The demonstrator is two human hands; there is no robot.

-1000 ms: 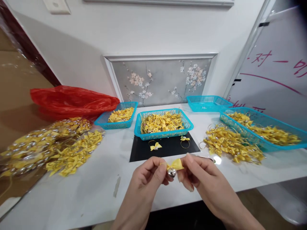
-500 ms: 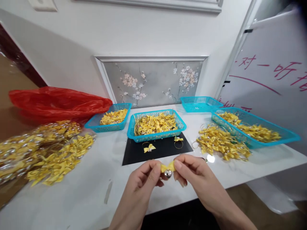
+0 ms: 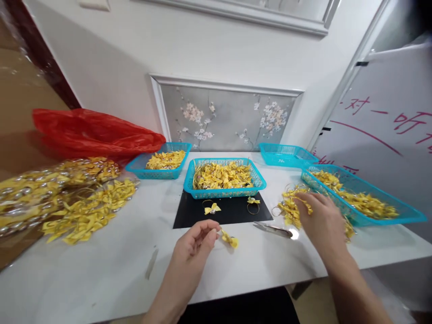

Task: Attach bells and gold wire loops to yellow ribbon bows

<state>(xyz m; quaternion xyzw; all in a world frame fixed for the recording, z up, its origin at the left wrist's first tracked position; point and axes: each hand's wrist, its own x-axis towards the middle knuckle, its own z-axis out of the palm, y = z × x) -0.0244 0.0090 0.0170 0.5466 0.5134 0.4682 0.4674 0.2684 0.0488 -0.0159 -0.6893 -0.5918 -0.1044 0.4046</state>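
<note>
My left hand point(image 3: 194, 247) is above the front of the table, thumb and forefinger pinched together. From its fingertips hangs a yellow ribbon bow point(image 3: 230, 240), tilted down to the right. My right hand point(image 3: 322, 222) is over the right-hand pile of yellow bows point(image 3: 288, 211), its fingers closed around a yellow bow point(image 3: 306, 206) that partly overlaps the pile. Some of that pile is hidden behind the hand. Two single bows with cord loops, a left one point(image 3: 212, 208) and a right one point(image 3: 253, 201), lie on the black mat point(image 3: 189, 218).
A blue basket of bows point(image 3: 192, 191) stands at the mat's back edge. Other blue baskets stand back left point(image 3: 158, 174), back right point(image 3: 286, 161) and far right point(image 3: 378, 218). Scissors point(image 3: 273, 229) lie right of centre. Bagged bows point(image 3: 30, 193) and a red plastic bag point(image 3: 101, 135) are left.
Both hands were together on one bow with a silver bell. My right hand has moved right to the pile, while my left hand keeps a bow. The scissors now show.
</note>
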